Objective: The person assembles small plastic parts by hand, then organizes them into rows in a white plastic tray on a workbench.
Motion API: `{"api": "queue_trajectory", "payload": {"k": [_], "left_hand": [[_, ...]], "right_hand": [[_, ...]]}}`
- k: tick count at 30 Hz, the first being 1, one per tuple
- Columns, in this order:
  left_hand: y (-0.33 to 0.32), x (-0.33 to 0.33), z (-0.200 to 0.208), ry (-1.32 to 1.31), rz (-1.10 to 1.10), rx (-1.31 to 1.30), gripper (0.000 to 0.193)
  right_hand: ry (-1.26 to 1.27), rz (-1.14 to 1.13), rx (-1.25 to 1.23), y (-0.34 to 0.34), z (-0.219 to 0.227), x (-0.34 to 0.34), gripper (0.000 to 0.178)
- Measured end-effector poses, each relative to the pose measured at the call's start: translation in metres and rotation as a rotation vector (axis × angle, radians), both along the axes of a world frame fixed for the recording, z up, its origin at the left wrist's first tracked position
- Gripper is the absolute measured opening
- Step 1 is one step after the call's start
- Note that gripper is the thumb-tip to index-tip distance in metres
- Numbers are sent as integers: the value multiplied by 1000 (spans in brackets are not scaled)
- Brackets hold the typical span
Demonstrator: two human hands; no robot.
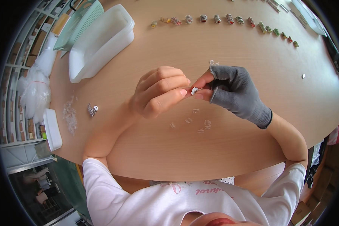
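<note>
Pinching 1 small white piece [194, 90], the left hand [156, 90] and gloved right hand [237, 90] meet, nearly closed, above the bench [158, 150]; clear scraps [207, 123] lie on it.

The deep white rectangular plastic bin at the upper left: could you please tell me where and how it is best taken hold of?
The bin is probably best gripped by its right long rim, coming from the right, the side of the bare left hand: its lip seems to stand out enough for fingers, while a pale green perforated plastic basket crowds its left side.
</note>
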State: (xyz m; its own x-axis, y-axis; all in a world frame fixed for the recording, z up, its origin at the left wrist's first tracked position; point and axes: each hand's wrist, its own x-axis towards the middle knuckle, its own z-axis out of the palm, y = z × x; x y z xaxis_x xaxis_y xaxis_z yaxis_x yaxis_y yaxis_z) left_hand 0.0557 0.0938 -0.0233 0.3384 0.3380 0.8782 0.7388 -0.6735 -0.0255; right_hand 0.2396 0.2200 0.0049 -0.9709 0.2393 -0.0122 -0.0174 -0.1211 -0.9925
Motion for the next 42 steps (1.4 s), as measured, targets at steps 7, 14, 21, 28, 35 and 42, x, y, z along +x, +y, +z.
{"api": "queue_trajectory", "payload": {"k": [7, 14, 21, 28, 35, 42], "left_hand": [[-1, 7, 5, -37, 51, -54, 40], [-4, 6, 6, 1, 123, -144, 33], [-2, 10, 12, 5, 147, -167, 29], [-11, 21, 19, 25, 279, -442, 25], [-9, 29, 16, -186, 311, -527, 23], [-7, 31, 15, -234, 275, -675, 28]], "right_hand": [[-74, 19, 5, 3, 7, 1, 12], [-211, 8, -26, 4, 11, 2, 18], [-62, -91, 113, 1, -1, 4, 19], [59, -142, 873, 2, 5, 8, 9], [130, -133, 857, 13, 2, 6, 7], [192, -6, 926, 31, 3, 9, 10]]}}
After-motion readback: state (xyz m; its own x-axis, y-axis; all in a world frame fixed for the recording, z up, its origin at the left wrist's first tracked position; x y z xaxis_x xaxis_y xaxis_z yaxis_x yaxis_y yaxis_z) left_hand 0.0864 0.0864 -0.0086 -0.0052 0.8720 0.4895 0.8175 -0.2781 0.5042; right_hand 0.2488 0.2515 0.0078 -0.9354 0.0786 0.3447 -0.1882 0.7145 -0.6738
